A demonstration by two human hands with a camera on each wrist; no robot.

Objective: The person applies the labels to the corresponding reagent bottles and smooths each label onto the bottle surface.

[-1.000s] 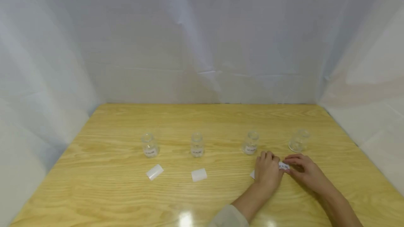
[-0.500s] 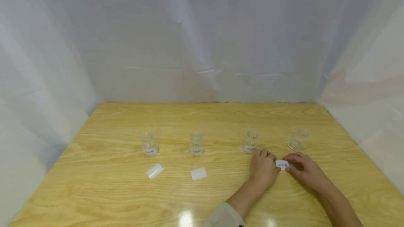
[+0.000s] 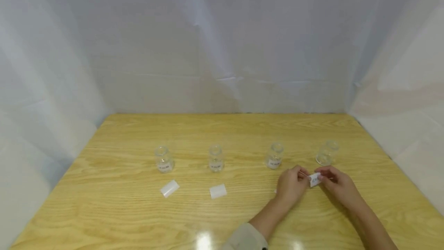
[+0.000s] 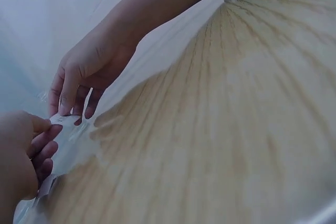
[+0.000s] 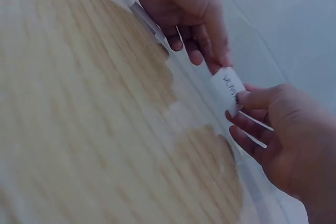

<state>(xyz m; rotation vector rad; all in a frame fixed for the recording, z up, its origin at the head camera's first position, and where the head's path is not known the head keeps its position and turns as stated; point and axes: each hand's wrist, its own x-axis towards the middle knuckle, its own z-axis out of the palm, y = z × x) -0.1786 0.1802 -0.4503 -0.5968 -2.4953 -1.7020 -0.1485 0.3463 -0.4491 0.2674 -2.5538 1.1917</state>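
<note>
A small white label (image 3: pixel 314 179) with dark lettering is held between my two hands, close in front of the rightmost glass jar (image 3: pixel 326 153), which shows no label. My left hand (image 3: pixel 291 184) pinches its left corner between thumb and forefinger, where a thin pale edge stands up. The opposite end is pinched by my right hand (image 3: pixel 341 189), thumb on the printed face. In the right wrist view the label (image 5: pixel 226 87) spans the gap between the fingertips. A white scrap (image 3: pixel 275 191) peeks out beside the left hand, mostly hidden by it.
Three jars with printed labels stand in the same row: one at left (image 3: pixel 164 159), one mid-left (image 3: pixel 216 159), one behind my left hand (image 3: pixel 274 156). Two white paper slips, one glossy (image 3: pixel 170 188) and one plain (image 3: pixel 218 191), lie on the wooden table (image 3: pixel 138 219). White sheeting surrounds it.
The left fingers have shifted from beside the label to pinching its corner. The label, lying face up half a second ago, is now tilted and slightly farther right. The jars stay put.
</note>
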